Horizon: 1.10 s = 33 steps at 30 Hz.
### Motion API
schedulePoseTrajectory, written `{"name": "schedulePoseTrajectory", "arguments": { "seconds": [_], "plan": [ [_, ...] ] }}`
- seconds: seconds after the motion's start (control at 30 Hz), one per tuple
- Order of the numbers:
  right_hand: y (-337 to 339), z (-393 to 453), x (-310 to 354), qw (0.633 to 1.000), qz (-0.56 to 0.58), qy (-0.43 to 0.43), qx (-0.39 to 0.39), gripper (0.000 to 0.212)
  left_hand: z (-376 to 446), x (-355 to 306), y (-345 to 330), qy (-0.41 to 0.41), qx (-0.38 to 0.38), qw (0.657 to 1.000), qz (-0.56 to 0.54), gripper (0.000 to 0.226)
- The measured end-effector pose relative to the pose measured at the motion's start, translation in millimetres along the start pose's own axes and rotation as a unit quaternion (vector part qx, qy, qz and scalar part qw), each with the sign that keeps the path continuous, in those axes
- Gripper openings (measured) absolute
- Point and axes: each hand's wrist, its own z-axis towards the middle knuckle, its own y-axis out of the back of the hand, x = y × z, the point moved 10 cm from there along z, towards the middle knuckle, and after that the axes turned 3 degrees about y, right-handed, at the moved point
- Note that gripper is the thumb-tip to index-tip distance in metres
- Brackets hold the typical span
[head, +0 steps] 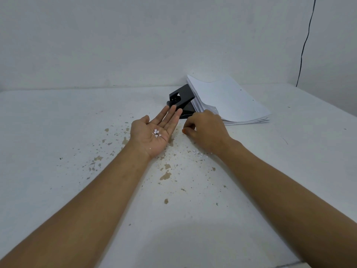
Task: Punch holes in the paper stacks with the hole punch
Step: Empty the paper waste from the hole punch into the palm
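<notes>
A black hole punch (pixel 181 99) stands on the white table, its handle raised, right beside a fanned stack of white paper (pixel 229 99) that shows two small punched holes. My left hand (pixel 154 132) lies palm up just in front of the punch, fingers straight, with several small white paper discs (pixel 156 133) resting in the palm. My right hand (pixel 206 128) sits palm down on the table to the right of it, fingers curled with the tips pressed together at the table surface; whether they pinch a disc I cannot tell.
The white table (pixel 77 190) has brown chipped patches in the middle. More white paper discs (pixel 200 154) lie scattered beside my right wrist. A plain wall rises behind the table, with a black cable (pixel 304 45) hanging at the right.
</notes>
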Motion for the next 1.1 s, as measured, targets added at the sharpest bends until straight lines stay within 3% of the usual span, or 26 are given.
{"name": "schedulePoseTrajectory", "arguments": {
  "seconds": [0.47,0.6,0.73,0.9,1.1],
  "plan": [
    [-9,-1,-4,0.999,0.017,-0.005,0.038,0.020,-3,-2,-1,-0.003,0.003,1.000,-0.015,0.059],
    [16,-4,-11,0.981,0.184,-0.017,-0.050,0.013,-3,-4,0,-0.007,-0.006,1.000,-0.014,0.059],
    [55,-13,19,0.958,0.226,0.075,-0.159,0.007,-4,6,-2,0.011,-0.014,1.000,0.006,0.061],
    [43,-16,58,0.969,0.163,0.163,-0.088,0.014,-11,27,-11,0.063,0.004,0.998,0.007,0.062],
    [30,-15,46,0.975,0.174,0.130,-0.049,0.019,-9,34,-12,0.084,0.013,0.996,-0.002,0.061]
  ]
}}
